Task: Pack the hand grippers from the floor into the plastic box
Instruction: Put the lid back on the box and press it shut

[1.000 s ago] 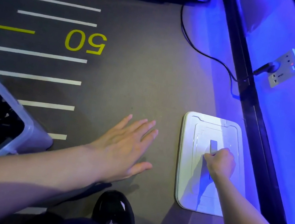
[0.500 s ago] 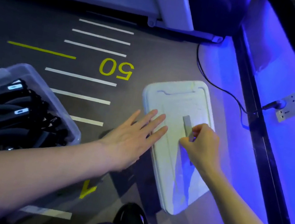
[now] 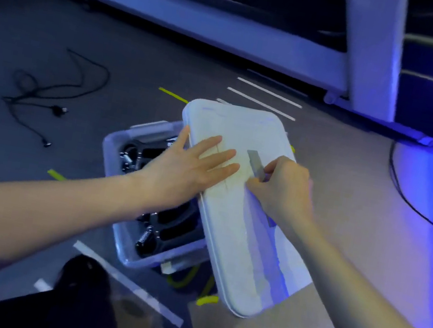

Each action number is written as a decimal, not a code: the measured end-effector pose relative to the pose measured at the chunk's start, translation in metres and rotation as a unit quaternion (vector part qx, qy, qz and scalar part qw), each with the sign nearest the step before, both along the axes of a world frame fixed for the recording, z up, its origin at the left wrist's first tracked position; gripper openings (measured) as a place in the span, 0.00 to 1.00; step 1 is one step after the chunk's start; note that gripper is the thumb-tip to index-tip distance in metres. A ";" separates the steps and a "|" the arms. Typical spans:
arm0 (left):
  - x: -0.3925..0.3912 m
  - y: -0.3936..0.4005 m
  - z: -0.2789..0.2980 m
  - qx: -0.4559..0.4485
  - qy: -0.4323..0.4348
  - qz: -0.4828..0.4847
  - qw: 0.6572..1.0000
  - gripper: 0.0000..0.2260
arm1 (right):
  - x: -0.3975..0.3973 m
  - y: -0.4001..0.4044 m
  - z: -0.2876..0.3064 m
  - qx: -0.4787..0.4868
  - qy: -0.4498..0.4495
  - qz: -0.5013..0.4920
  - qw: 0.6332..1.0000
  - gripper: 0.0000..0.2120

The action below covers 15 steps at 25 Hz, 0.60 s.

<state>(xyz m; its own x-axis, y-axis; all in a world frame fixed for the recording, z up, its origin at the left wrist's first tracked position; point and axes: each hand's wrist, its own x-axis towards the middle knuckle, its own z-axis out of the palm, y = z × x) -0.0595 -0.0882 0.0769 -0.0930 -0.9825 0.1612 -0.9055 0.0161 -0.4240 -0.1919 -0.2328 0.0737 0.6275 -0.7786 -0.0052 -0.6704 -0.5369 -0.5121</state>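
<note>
— Head view: where was the lid (image 3: 230, 224)?
— Tilted over the box (image 3: 121, 236), under both hands. The left hand (image 3: 188, 170) lay flat on it, fingers straight. The right hand (image 3: 285, 193) pinched its grey handle (image 3: 256, 163).
— And the grippers (image 3: 168, 230)?
— Inside the box, below the left wrist.

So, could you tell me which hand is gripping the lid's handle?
The right hand: its fingers curl around the grey handle, while the left hand lies flat on the lid.
</note>
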 end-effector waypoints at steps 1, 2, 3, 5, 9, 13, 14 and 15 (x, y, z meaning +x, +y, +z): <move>0.014 0.016 -0.001 0.001 0.009 0.004 1.000 0.30 | 0.016 0.014 0.000 0.012 0.017 0.019 1.000 0.08; 0.028 0.033 -0.002 0.005 0.018 0.012 1.000 0.33 | 0.034 0.030 -0.001 0.023 0.032 0.039 0.998 0.08; 0.042 0.047 -0.005 0.009 0.026 0.020 0.999 0.35 | 0.049 0.042 -0.003 0.035 0.043 0.055 0.997 0.08; 0.065 0.071 -0.011 0.016 0.029 0.040 0.999 0.39 | 0.077 0.063 -0.006 0.049 0.061 0.083 0.994 0.08; 0.097 0.098 -0.031 0.034 0.049 0.067 0.996 0.45 | 0.112 0.086 -0.015 0.037 0.089 0.103 0.990 0.07; 0.118 0.110 -0.058 0.031 0.090 0.098 0.991 0.45 | 0.134 0.098 -0.027 -0.008 0.110 0.110 0.988 0.03; 0.121 0.111 -0.064 0.034 0.099 0.104 0.989 0.45 | 0.136 0.099 -0.029 -0.018 0.111 0.113 0.987 0.03; 0.123 0.111 -0.069 0.041 0.106 0.107 0.988 0.45 | 0.136 0.099 -0.034 -0.028 0.104 0.120 0.987 0.04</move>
<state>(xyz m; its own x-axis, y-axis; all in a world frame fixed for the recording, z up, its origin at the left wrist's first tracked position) 0.0635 0.0231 0.0079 0.1448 -0.9867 0.0744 -0.9602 -0.1583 -0.2300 -0.0557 -0.1338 0.0401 0.7836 -0.6106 -0.1146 -0.6082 -0.7163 -0.3420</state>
